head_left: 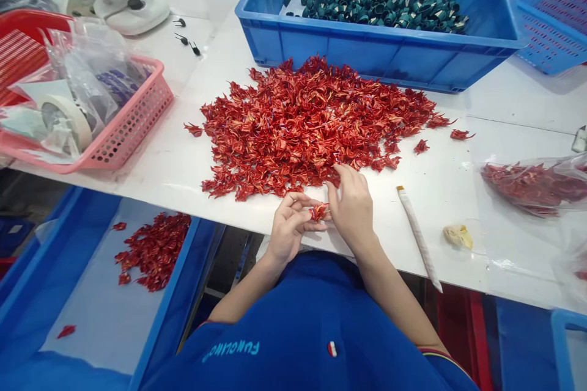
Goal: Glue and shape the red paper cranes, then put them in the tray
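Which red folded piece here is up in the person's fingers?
The red folded piece at the fingertips of the left hand, beside the right hand; most others lie in the heap on the white table.

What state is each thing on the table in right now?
Left hand: pinching a small folded red piece
Right hand: open, fingertips at the pile's edge
Red pile: loose, spread on the white table
Blue crate: holding dark teal folded pieces
Plastic bag: holding red pieces
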Tool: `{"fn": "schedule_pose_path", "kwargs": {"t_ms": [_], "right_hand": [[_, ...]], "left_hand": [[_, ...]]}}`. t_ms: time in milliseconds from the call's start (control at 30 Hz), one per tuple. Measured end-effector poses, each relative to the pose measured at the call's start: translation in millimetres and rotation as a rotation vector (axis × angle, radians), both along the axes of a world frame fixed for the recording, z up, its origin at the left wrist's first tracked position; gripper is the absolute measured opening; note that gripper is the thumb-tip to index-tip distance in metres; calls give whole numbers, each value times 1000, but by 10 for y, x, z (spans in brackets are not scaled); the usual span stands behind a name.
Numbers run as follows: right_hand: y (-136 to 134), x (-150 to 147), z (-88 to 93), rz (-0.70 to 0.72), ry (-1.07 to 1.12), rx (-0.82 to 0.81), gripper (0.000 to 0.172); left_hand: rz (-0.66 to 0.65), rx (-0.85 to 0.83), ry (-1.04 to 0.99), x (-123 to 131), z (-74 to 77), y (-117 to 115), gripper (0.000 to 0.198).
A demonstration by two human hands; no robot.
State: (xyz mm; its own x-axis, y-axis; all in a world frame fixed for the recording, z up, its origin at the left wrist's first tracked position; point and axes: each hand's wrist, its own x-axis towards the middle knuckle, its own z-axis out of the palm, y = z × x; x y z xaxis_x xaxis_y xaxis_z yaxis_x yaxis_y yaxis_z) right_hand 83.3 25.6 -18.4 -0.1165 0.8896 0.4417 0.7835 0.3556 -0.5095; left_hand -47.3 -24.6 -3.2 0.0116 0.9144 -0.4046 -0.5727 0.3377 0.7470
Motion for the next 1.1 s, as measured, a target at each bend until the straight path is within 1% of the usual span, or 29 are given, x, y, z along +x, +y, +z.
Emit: {"fn": "schedule_pose_path", "kwargs": {"t_ms": [100,233,333,400,467,533,600,667,733,800,900,967,1100], "right_hand": [[-4,11,-22,-17,-13,21,25],[-67,101,40,-1,147,67,17],[-155,168,146,18,315,96,23],[-231,210,214,56,411,64,27],[-313,249,264,117,506,-6,29],[-390,283,290,176,588,-70,31],[-452,308,292,213,637,-84,32],[-498,325,274,228,642,-62,34],[-530,340,246,231,626,-23,36],[-557,356,223,240,619,3,39],[-600,383,217,285,677,-5,43],[-631,398,228,297,769,-47,39],[-679,400,256,232,916,-184,19]], "left_hand": [[-11,9,-42,0,5,17,31],[-48,20,-43,49,10,29,22],[-34,12,7,95,21,37,25],[-28,23,35,116,31,45,30],[-73,43,46,128,44,52,34],[-166,46,28,136,61,56,38],[-272,12,-20,147,81,56,41],[-346,-42,-74,164,104,52,44],[-368,-71,-101,181,127,46,44],[-364,-65,-108,194,148,43,42],[-394,-70,-129,200,166,47,38],[-421,-108,-152,201,168,56,36],[-435,-159,-180,215,158,66,37]]}}
